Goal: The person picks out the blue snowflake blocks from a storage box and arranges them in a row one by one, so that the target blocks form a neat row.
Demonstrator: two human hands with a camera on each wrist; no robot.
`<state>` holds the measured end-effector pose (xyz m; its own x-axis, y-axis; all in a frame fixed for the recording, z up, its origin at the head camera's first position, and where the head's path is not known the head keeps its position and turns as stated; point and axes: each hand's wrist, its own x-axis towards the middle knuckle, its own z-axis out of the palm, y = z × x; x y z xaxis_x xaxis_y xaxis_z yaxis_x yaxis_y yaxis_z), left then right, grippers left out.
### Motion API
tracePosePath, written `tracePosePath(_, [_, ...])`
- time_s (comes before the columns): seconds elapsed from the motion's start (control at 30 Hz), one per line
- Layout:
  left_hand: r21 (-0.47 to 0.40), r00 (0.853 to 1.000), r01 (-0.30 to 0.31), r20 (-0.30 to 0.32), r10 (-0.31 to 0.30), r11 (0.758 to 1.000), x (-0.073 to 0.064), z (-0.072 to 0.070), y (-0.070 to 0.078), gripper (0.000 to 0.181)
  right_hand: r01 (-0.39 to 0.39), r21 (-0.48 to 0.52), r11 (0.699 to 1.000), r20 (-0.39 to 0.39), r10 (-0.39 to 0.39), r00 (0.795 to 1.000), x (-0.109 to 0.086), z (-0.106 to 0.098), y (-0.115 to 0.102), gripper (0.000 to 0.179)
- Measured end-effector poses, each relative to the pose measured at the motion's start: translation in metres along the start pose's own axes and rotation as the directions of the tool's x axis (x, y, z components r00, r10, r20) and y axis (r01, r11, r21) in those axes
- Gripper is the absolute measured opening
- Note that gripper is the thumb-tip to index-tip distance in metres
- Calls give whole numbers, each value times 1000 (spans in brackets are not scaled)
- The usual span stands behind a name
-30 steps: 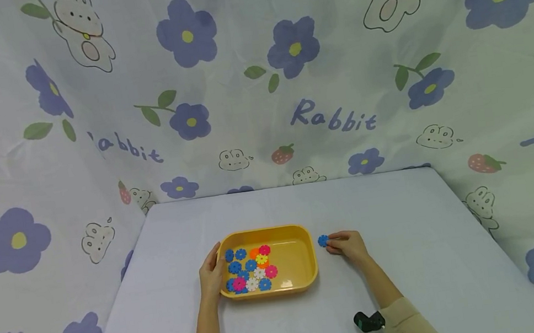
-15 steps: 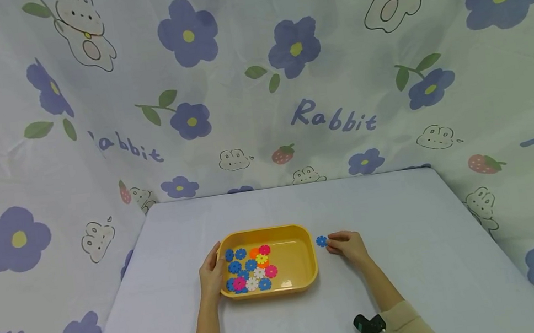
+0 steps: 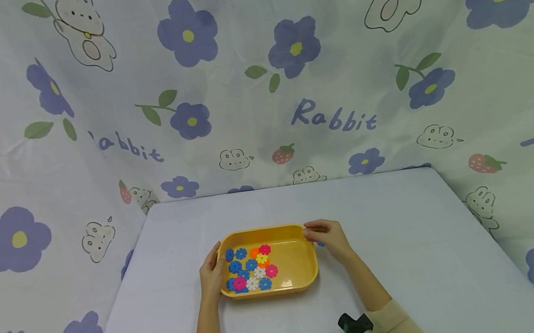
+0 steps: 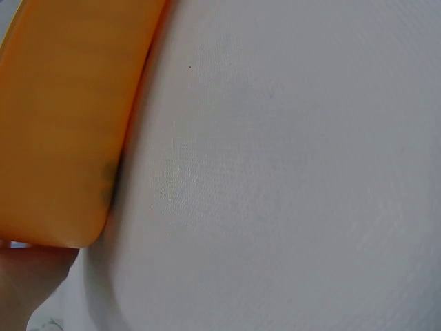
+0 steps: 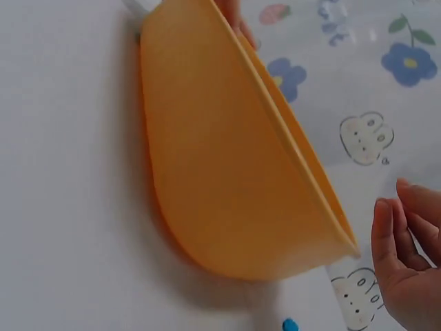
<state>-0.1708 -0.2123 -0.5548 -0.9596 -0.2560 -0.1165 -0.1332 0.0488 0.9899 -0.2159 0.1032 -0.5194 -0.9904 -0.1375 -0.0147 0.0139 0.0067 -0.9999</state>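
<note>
Yellow tray [image 3: 291, 261] sits on the white table [image 3: 399, 261], long axis left-to-right; I see the left hand [image 3: 212, 273] gripping its left end. Blue piece [image 3: 321, 244] beside its right end. Right hand [image 3: 329, 236], loosely bent, empty, by the far-right corner. Cloth [image 3: 250, 107] beyond.

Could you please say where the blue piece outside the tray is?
In the head view, the blue piece lies just right of the yellow tray, partly hidden by the right hand.
</note>
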Motion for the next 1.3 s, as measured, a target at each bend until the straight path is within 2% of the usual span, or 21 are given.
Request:
tracePosePath(0.1, [-3,1000,-3,-1,3,1000,0,0,-1,46,-22,52,998,56,19,998,3,16,-5,38])
tracePosePath(0.23, [-6,1000,-1,3,1,1000,1,-1,-2,46,-42,51,998,118,36,992,2,38,-11,37])
tracePosePath(0.4, [-3,1000,3,6,-3,1000,2,0,-3,46,-41,-37,998,166,47,985,4,67,-5,34])
tracePosePath(0.5, [-1,1000,-4,2,4,1000,2,-1,-3,46,-32,-84,996,198,48,979,9,83,6,35])
tracePosePath(0.73, [-16,1000,-28,4,28,999,2,0,-3,46,-27,-39,999,299,38,953,16,115,11,34])
tracePosePath(1.13, [-29,999,-26,19,26,999,0,0,-3,44,-28,-75,997,272,48,961,30,156,30,29])
tracePosePath(1.3, [-27,999,-27,27,28,999,0,0,-4,44,12,-166,986,252,31,967,32,167,32,28])
